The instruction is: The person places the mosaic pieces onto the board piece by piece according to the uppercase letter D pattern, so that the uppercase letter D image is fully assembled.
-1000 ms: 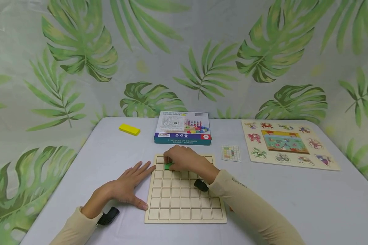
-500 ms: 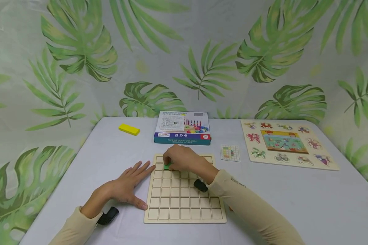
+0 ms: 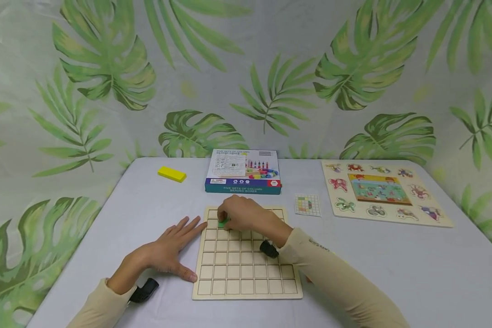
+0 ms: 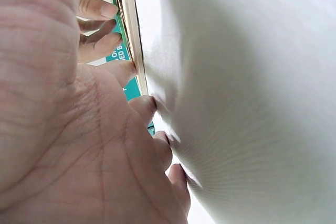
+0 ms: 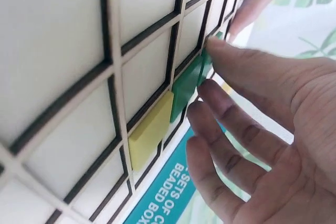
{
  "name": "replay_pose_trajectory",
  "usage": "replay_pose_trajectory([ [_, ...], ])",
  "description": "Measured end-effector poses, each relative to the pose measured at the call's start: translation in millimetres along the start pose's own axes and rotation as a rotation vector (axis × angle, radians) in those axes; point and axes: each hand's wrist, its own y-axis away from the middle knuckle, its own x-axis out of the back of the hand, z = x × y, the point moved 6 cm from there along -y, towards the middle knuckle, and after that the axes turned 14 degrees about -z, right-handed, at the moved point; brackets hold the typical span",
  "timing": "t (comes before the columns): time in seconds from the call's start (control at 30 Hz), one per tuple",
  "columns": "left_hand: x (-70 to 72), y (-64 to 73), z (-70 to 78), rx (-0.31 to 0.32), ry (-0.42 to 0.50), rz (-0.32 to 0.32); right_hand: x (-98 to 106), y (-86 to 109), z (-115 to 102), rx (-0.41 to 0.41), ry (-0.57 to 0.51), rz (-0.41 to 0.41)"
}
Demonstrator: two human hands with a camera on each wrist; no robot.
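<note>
A pale wooden grid board lies on the table in the head view. Over its upper left cells my right hand pinches a small green square tile between thumb and fingers. The right wrist view shows that green tile at the thumb tip, beside another green tile and a yellow tile set in the grid. Spread out on the cloth, my left hand touches the board's left edge with fingertips and thumb. The left wrist view shows its palm beside the board's edge.
Behind the board stands a bead-set box, with a yellow block to its left. A small pattern card lies right of the board. A wooden sea-animal puzzle sits at the back right. My right sleeve covers part of the table.
</note>
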Motion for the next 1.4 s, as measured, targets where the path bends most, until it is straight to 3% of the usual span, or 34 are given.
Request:
replay_pose_trajectory([
  [0.23,-3.9,-4.3,-2.1,0.029,0.004,-0.021,1,19.9,9,0.029,0.033,-0.007],
  [0.43,-2.6,-3.9,-4.1,0.052,0.001,-0.015,-2,40.6,26,0.062,-0.024,0.007],
  [0.7,-1.1,-2.8,-3.4,0.043,0.013,-0.008,-1,69.9,41,0.060,-0.091,0.015],
  [1.4,-2.5,-1.2,-3.4,0.033,0.012,-0.008,-11,118.7,80,0.075,-0.151,0.017],
])
